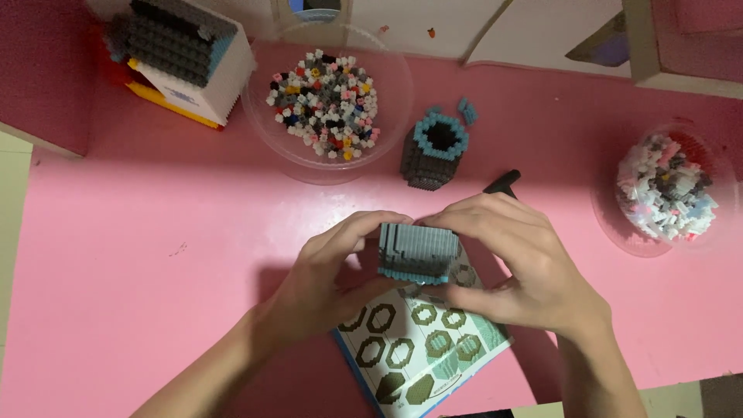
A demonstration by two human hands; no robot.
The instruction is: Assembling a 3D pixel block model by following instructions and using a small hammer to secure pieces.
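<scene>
Pink table [139, 255]: lying under everything, filling most of the view.

White box [203, 71], far left corner: standing tilted, with a block of dark grey bricks [172, 40] sitting on top of it.

Clear round bowl [329, 166], just right of the box: holding a heap of small loose bricks [325, 104] in white, grey, black, pink and yellow.

Second clear bowl [611, 224], at the right edge: holding mostly white, grey and pink pieces [665, 195].

Instruction sheet [422, 348], at the near edge: lying flat, showing rows of ring-shaped diagrams; its upper part is being covered by the hands.

Left hand [329, 271]: gripping the left side of the grey piece, fingers [364, 226] curling closed over its top edge and the thumb pressing from below.

Right hand [515, 259]: gripping the right side of the same piece, fingers closing along its top and the thumb lying under its lower right corner.

Grey brick piece [419, 251]: being held between both hands just above the sheet, lying on its side, with a light blue band along its lower edge.

Hollow brick tube [436, 151]: standing upright on the table beyond the hands, dark grey with a light blue rim; two loose blue bricks [467, 111] are lying just beside it.

Black tool [503, 183]: poking out from behind the right hand; only its end is showing.
</scene>
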